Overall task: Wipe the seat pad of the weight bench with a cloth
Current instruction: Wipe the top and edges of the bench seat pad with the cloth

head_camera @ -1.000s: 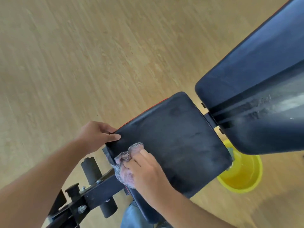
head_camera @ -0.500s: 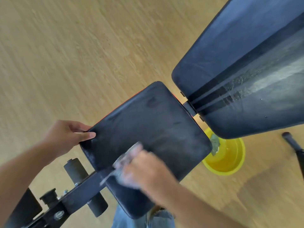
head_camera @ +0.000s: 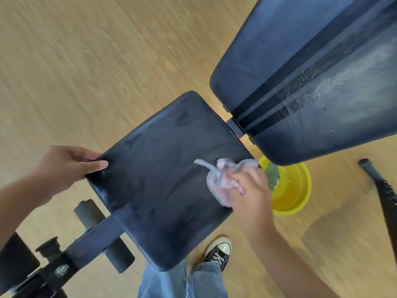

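Note:
The black seat pad (head_camera: 163, 181) of the weight bench fills the middle of the head view, with faint wipe streaks on it. My right hand (head_camera: 251, 190) is closed on a crumpled pinkish-white cloth (head_camera: 221, 179) and presses it on the pad's right edge, close to the back pad. My left hand (head_camera: 68, 166) grips the pad's left corner, thumb on top and fingers curled under the edge.
The dusty black back pad (head_camera: 311, 72) rises at the upper right. A yellow bucket (head_camera: 300, 190) with a green cloth (head_camera: 272, 175) over its rim stands on the wooden floor below it. The bench frame and foam rollers (head_camera: 96, 233) lie at lower left. My shoe (head_camera: 219, 252) and a dark brush handle (head_camera: 382, 190) are nearby.
My right hand has swept the cloth from the pad's near left corner across to its right edge. My left hand has kept its grip on the left corner. The view has shifted.

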Motion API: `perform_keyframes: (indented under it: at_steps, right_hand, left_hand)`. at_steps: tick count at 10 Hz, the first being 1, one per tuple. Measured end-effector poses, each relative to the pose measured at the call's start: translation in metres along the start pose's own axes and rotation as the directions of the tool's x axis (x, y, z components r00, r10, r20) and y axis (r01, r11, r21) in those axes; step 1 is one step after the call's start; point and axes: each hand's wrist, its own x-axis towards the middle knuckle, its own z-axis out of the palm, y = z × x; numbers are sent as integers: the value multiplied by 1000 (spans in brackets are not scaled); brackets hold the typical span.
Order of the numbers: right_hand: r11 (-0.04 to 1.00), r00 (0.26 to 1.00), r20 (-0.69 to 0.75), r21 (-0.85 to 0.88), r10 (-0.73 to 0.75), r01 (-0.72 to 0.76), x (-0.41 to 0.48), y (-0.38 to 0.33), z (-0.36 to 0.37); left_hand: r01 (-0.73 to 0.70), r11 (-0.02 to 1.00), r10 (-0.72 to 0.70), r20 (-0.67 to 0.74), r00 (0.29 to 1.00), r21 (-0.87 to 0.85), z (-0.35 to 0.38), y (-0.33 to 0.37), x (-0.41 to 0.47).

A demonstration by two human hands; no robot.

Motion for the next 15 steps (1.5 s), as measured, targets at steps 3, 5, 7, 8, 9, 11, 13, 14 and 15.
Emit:
perform_keyframes:
  at_steps: [3, 5, 7, 8, 9, 11, 13, 14, 15]
  right_hand:
    - [868, 780, 383, 168, -494, 467, -169, -64, 39]
    - [961, 960, 51, 32, -275, 274, 11, -55, 23]
    - [909, 793, 472, 48, -385, 413, 70, -207, 124]
    - [687, 410, 710, 143, -573, 712, 48, -235, 141]
    - [744, 581, 739, -165, -341, 647, 126, -199, 104]
    - [844, 532, 750, 64, -393, 533, 74, -233, 114]
    - [710, 506, 781, -118, -366, 694, 131, -199, 111]
    - [805, 682, 680, -230, -269, 547, 142, -178, 114]
    - [783, 473, 760, 75, -445, 617, 67, -217, 142]
  left_hand:
    - [3, 1000, -4, -26, 1000, -21, 5, 1, -3]
    - [16, 1000, -16, -75, 997, 2, 6, -9, 3]
    - [4, 999, 1, -113, 994, 38, 9, -4, 0]
    - [36, 999, -36, -152, 988, -1, 9, -5, 0]
    - [80, 990, -92, -108, 990, -116, 7, -7, 0]
    - [130, 950, -159, -84, 984, -282, 4, -13, -3]
    - [173, 912, -209, -57, 976, -373, 3, -15, -2]
    - [190, 904, -219, -33, 975, -382, 2, -16, 2]
    - [183, 912, -213, -41, 976, -367, 5, -18, 4]
